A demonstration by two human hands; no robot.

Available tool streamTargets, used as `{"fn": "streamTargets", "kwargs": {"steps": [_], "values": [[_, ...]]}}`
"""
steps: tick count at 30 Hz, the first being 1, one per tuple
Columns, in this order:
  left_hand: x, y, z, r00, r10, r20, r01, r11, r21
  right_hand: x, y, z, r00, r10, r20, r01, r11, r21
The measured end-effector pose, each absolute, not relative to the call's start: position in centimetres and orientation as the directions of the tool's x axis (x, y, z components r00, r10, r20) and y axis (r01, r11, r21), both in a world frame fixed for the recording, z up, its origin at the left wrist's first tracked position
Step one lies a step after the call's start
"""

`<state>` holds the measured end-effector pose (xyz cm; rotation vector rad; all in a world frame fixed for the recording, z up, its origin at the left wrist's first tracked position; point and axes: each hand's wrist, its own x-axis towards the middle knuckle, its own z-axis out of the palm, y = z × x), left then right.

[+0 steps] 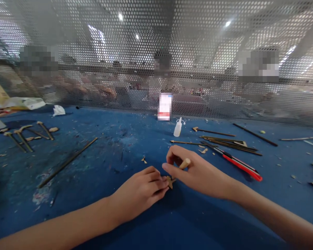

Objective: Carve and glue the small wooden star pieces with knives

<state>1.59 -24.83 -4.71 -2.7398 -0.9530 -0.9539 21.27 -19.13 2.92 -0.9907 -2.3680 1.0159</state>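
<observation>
My left hand (140, 191) rests low over the blue table, its fingertips closed together on a small tan, star-like piece (170, 182). My right hand (198, 170) is curled round a rod-like tool with a pale wooden handle (184, 163). The handle's rounded end sticks out between thumb and fingers. The tool's working end is hidden by my fingers, close to the tan piece. A few tan shavings (145, 160) lie just beyond my left hand. To the right of my right hand lies a red utility knife (242, 166).
A white squeeze bottle (177, 127) stands ahead, with an upright phone (165, 107) behind it. Thin dark sticks (229, 142) lie at the right. One long stick (67, 163) and several stick-and-tan-piece assemblies (21, 139) are at the left. A perforated metal screen (114, 80) closes the back.
</observation>
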Motion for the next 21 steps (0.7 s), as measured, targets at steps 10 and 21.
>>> {"fn": "streamTargets", "kwargs": {"steps": [10, 21], "values": [[1.1, -24.8, -4.8, 0.597, 0.612, 0.519, 0.596, -0.771, 0.224, 19.7, -18.8, 0.3, -0.662, 0.749, 0.041, -0.023, 0.034, -0.999], [0.6, -24.6, -4.6, 0.613, 0.638, 0.467, 0.587, -0.763, 0.271, 20.0, -19.0, -0.2, -0.634, 0.769, 0.083, -0.075, 0.045, -0.996]]}}
